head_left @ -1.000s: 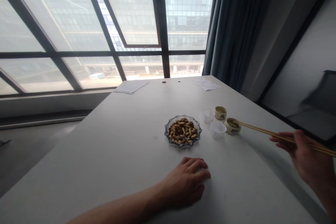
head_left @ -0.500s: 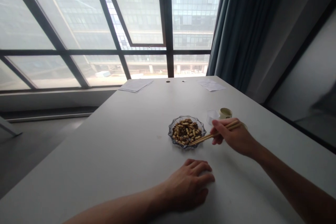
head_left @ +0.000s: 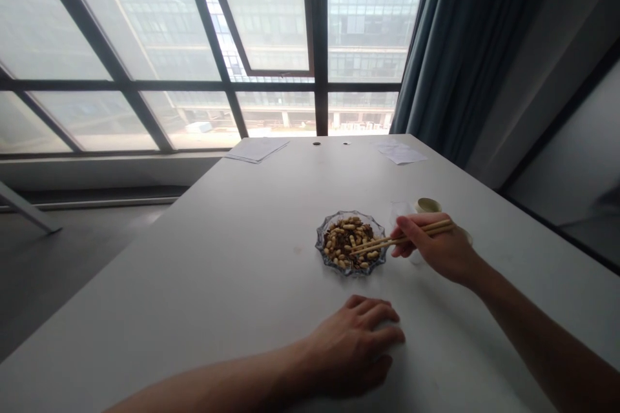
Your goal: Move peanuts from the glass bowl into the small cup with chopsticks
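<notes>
The right hand hides most of a ceramic cup.

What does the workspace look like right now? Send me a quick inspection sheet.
surface: white rectangular table
job's things: scalloped glass dish of tan peanuts
clutter: white paper sheets, clear plastic cup, beige ceramic cup
grips: right hand holds long wooden chopsticks, tips over the peanuts; left hand rests open on the table
cables: nothing seen
surroundings: dark-framed glass window, teal curtain

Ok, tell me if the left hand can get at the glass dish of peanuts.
Probably yes: the left hand lies on the table just in front of the glass dish, with nothing between them.
</notes>
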A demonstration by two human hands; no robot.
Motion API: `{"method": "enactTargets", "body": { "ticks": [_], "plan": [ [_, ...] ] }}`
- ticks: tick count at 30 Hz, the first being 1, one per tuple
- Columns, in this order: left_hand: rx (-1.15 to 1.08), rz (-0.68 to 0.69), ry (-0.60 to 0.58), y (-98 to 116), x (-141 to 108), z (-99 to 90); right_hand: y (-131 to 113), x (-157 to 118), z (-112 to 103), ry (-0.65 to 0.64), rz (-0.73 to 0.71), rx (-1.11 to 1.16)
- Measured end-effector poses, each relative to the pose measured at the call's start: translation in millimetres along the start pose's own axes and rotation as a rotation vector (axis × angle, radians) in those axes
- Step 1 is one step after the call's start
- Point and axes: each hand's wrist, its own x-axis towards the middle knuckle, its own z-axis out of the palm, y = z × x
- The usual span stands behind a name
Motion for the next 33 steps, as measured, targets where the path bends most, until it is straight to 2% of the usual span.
{"method": "enactTargets", "body": {
  "ticks": [10, 19, 27, 30, 33],
  "plan": [
    [0.015, -0.017, -0.007, -1, 1, 0.5, 7, -4, 17, -0.127, 0.023, -0.003],
    [0.025, 0.004, -0.001, -2, 0, 0.9, 1, -9, 16, -0.169, -0.099, -0.172],
    [0.035, 0.000, 0.006, -2, 1, 0.6, -3, -12, 18, -0.060, -0.207, -0.216],
    [0.032, 0.003, 0.001, -2, 1, 0.2, -13, -15, 4, 0.009, -0.241, -0.223],
    [0.032, 0.006, -0.006, -2, 0, 0.5, -26, -22, -19, 0.140, -0.300, -0.202]
  ]
}}
